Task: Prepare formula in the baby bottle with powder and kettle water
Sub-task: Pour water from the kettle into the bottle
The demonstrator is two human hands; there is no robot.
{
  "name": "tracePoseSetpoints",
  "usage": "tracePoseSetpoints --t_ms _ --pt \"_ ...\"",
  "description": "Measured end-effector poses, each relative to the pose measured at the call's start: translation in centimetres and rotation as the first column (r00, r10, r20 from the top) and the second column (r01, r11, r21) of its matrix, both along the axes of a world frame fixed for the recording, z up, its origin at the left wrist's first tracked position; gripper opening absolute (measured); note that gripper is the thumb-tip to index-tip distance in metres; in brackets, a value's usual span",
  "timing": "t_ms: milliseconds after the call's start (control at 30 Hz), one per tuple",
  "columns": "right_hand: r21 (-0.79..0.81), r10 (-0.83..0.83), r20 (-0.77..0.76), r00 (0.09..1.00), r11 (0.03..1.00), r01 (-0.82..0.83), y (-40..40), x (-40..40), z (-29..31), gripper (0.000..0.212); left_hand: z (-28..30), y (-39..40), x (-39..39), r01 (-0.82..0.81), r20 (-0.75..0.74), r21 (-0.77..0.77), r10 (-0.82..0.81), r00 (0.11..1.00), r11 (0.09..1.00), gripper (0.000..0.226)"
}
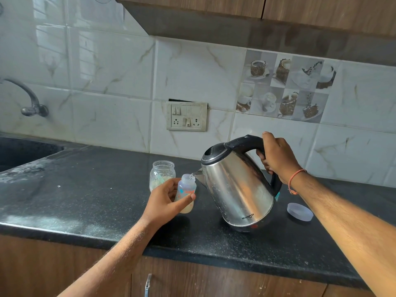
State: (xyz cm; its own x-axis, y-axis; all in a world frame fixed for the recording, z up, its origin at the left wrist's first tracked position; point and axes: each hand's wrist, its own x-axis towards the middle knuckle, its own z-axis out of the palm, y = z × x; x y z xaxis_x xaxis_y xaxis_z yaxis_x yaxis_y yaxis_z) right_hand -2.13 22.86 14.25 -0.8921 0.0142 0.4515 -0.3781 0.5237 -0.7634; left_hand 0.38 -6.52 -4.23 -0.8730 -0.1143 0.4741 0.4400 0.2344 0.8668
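Now — left hand (166,199) holds bottle (186,192) | kettle (236,185) spout touching rim

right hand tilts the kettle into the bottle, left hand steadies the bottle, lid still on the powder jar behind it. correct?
Not quite. The head view shows the powder jar open, no lid on it. The rest holds: the right hand tilts the kettle into the bottle, which the left hand steadies.

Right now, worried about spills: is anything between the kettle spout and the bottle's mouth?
Nothing visible. The kettle spout sits right at the open mouth of the bottle, which the left hand holds. The jar stands behind, off the path.
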Motion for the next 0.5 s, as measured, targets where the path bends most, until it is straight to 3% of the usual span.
tracePoseSetpoints --t_ms 300,500 --pt "-0.044 -0.005 0.009 1.0 0.999 0.005 0.07 -0.18 -0.14 0.045 0.02 -0.08 -0.03 -0.007 0.01 -0.01 0.008 1.0 1.0 0.071" --pt "-0.065 -0.011 0.027 1.0 0.998 0.013 -0.02 -0.17 -0.11 0.047 0.29 0.24 0.36 -0.003 -0.002 0.009 0.003 1.0 1.0 0.061"
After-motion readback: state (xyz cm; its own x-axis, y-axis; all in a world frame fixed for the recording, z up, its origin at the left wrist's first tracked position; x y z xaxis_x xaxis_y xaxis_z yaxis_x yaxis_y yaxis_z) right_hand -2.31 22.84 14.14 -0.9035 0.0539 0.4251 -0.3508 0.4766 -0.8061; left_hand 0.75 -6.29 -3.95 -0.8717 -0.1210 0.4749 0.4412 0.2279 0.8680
